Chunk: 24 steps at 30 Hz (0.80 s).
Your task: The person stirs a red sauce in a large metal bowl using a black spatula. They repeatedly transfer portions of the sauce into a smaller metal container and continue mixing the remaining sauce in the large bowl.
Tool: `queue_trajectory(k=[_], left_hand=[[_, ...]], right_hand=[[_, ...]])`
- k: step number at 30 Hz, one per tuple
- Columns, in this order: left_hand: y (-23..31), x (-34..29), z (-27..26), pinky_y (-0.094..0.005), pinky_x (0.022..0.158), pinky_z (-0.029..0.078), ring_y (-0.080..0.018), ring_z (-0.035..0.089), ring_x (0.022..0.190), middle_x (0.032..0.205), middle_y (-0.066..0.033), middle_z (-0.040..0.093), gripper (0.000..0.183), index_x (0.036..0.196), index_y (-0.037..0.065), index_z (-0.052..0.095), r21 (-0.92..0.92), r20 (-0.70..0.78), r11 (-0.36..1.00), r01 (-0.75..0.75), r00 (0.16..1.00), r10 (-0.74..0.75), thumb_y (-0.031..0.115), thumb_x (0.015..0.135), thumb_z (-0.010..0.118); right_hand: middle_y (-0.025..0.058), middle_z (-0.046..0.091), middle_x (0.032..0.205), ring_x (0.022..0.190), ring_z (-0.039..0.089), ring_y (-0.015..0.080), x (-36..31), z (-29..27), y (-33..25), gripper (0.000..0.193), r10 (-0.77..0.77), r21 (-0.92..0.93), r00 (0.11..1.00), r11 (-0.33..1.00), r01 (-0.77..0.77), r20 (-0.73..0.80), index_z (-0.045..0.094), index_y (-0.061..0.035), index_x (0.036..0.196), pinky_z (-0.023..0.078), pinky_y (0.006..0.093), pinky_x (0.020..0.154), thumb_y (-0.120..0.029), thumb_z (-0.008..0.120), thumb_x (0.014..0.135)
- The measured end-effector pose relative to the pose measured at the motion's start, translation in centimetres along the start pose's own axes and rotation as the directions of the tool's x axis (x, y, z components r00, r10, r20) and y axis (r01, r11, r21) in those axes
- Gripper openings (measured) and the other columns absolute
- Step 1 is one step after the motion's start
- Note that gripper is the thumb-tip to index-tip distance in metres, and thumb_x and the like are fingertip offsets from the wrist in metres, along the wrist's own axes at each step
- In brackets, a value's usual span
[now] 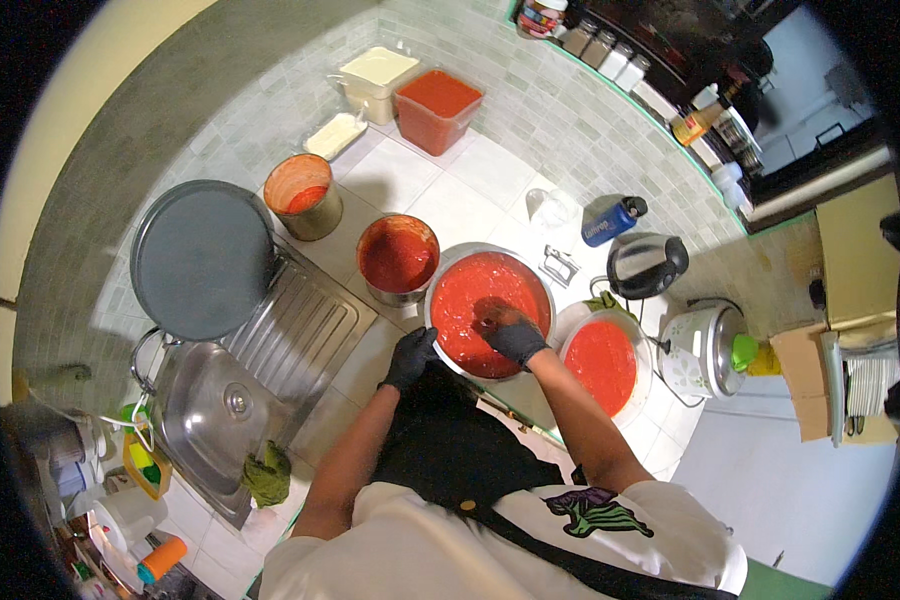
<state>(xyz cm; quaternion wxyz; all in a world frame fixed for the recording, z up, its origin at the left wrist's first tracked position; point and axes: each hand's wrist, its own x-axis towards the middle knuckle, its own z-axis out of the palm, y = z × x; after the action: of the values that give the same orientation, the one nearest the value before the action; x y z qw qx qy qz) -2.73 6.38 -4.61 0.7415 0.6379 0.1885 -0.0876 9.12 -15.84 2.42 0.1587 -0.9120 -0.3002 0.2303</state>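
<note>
A wide metal bowl (pixel 548 284) of chunky red tomato sauce (pixel 470 290) stands on the counter in front of me. My left hand (pixel 408 358), in a black glove, grips the bowl's left rim. My right hand (pixel 513 336), gloved too, reaches over the near right side, its fingers down in the sauce and smeared red, so their pose is hidden. Right of the bowl is a pale tub (pixel 642 372) of smoother red sauce. Left of it, an open can (pixel 395 294) has red sauce inside, and a taller can (pixel 317 218) behind holds a little.
At the back are a clear container of red sauce (pixel 440 110) and tubs of cream-coloured food (pixel 373 100). A steel sink (pixel 195 410) and a large dark round pan (pixel 202 262) are at left. A blue bottle (pixel 610 224), kettle (pixel 646 265) and rice cooker (pixel 692 352) stand right.
</note>
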Motion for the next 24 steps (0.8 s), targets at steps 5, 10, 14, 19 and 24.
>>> queue_trajectory(k=[5, 10, 14, 19, 24], left_hand=[[-1.5, 0.3, 0.2, -0.0323, 0.082, 0.052, -0.0150, 0.066, 0.089, 0.096, -0.0060, 0.072, 0.038, 0.109, -0.001, 0.070, 0.018, -0.041, 1.000, -0.020, 0.999, 0.020, 0.035, 0.101, 0.063], [-1.9, 0.4, 0.5, -0.0375, 0.091, 0.051, -0.0240, 0.067, 0.098, 0.110, -0.0173, 0.073, 0.045, 0.119, -0.002, 0.068, 0.105, -0.093, 0.994, 0.011, 0.996, -0.001, 0.038, 0.099, 0.065], [-2.1, 0.0, 0.4, -0.0385, 0.093, 0.051, -0.0256, 0.067, 0.100, 0.108, -0.0172, 0.072, 0.040, 0.116, 0.001, 0.070, 0.136, -0.053, 0.991, 0.000, 0.999, 0.008, 0.037, 0.099, 0.064], [-2.3, -0.3, 0.1, -0.0422, 0.089, 0.051, -0.0304, 0.067, 0.097, 0.099, -0.0197, 0.071, 0.043, 0.105, -0.001, 0.069, 0.386, 0.035, 0.888, -0.249, 0.966, 0.256, 0.040, 0.100, 0.059], [-1.5, -0.2, 0.7, -0.0475, 0.090, 0.048, -0.0392, 0.065, 0.098, 0.100, -0.0239, 0.069, 0.051, 0.101, -0.002, 0.067, 0.423, -0.033, 0.906, -0.032, 0.998, 0.051, 0.047, 0.101, 0.051]], right_hand=[[0.0167, 0.069, 0.124, 0.118, 0.064, 0.0322, 0.1, -1.9, -0.4, 0.035, -0.034, 0.210, 0.995, 0.976, 0.054, -0.098, 0.072, -0.0107, 0.119, 0.048, 0.0440, 0.105, -0.031, 0.055, 0.097], [0.0145, 0.073, 0.117, 0.110, 0.068, 0.0285, 2.8, -7.1, -5.2, 0.027, 0.085, 0.478, 0.983, 0.879, 0.003, -0.162, 0.074, -0.0072, 0.113, 0.051, 0.0370, 0.100, -0.026, 0.062, 0.097], [0.0109, 0.073, 0.113, 0.103, 0.069, 0.0232, 9.5, -8.0, -9.9, 0.024, -0.111, 0.549, 0.988, 0.822, 0.150, -0.104, 0.073, -0.0047, 0.112, 0.052, 0.0341, 0.094, -0.021, 0.063, 0.096], [0.0109, 0.066, 0.130, 0.120, 0.062, 0.0282, 21.6, -2.3, -11.8, 0.045, -0.391, -0.055, 0.899, 0.911, 0.408, 0.200, 0.066, -0.0079, 0.129, 0.046, 0.0384, 0.104, -0.039, 0.051, 0.099], [0.0101, 0.057, 0.145, 0.135, 0.051, 0.0289, 30.3, 8.0, -5.7, 0.060, -0.243, 0.219, 0.921, 0.959, 0.181, 0.305, 0.059, -0.0107, 0.140, 0.037, 0.0399, 0.114, -0.051, 0.046, 0.097]])
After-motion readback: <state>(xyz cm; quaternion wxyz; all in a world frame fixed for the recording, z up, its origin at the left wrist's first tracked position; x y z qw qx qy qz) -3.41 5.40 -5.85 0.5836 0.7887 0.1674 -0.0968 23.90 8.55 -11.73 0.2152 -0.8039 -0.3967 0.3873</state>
